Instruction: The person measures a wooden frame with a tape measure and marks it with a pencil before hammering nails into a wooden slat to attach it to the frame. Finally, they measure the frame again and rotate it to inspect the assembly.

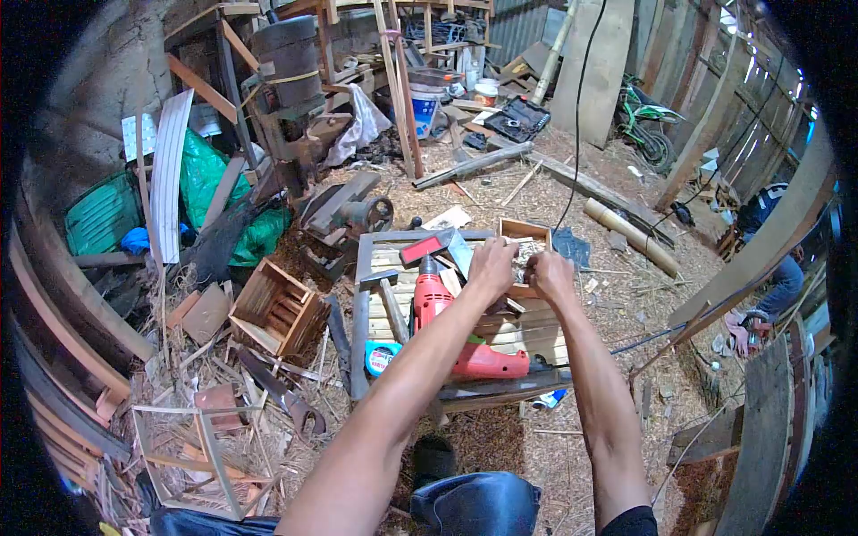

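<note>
Both my hands are over a small wooden box (525, 227) at the far edge of a slatted work table (359, 308). My left hand (493, 266) is at the box's left side, fingers curled; whatever it holds is hidden. My right hand (550, 272) is closed at the near right corner of the box, its fingertips pinched over small pale bits inside. Under my left forearm lies a red power drill (433, 295). Left of the drill are a hammer (391, 304) and a blue tape measure (382, 357). A try square with a red handle (423, 249) lies beyond the drill.
An open wooden box (279, 308) and a handsaw (281, 393) lie on the left floor. A pale wooden frame (210, 447) stands nearer. A black cable (579, 116) hangs behind the table. At right, a person in jeans (782, 290) is partly hidden by boards.
</note>
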`<action>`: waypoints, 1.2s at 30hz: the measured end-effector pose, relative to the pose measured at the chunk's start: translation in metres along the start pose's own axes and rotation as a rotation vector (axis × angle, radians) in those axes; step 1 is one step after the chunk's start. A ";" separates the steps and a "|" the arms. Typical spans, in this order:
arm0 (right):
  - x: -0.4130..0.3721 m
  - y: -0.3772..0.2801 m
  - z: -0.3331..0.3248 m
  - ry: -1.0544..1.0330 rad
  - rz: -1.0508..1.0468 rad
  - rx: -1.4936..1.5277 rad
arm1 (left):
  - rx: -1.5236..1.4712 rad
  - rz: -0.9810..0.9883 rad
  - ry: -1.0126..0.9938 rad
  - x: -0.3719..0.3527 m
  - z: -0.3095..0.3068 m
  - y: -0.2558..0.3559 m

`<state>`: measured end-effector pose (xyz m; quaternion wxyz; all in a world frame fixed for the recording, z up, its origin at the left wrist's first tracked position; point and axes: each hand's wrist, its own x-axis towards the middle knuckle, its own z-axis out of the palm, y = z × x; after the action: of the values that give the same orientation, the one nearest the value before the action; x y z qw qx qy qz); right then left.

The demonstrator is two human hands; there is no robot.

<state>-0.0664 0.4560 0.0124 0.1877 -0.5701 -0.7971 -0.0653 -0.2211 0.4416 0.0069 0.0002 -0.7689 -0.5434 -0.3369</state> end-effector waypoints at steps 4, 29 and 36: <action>-0.002 0.009 -0.006 0.036 -0.041 0.044 | -0.030 -0.042 -0.073 0.001 -0.017 0.009; -0.013 -0.158 -0.116 -0.220 0.681 1.476 | -0.645 -0.335 0.252 -0.057 -0.163 0.032; -0.039 -0.279 -0.099 -0.633 0.464 1.599 | 0.295 -0.260 0.071 -0.144 -0.294 -0.043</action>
<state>-0.2939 0.2953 0.1194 0.3088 -0.4071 -0.4832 0.7109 -0.4351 0.2309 0.1435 0.0886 -0.6715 -0.6813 -0.2775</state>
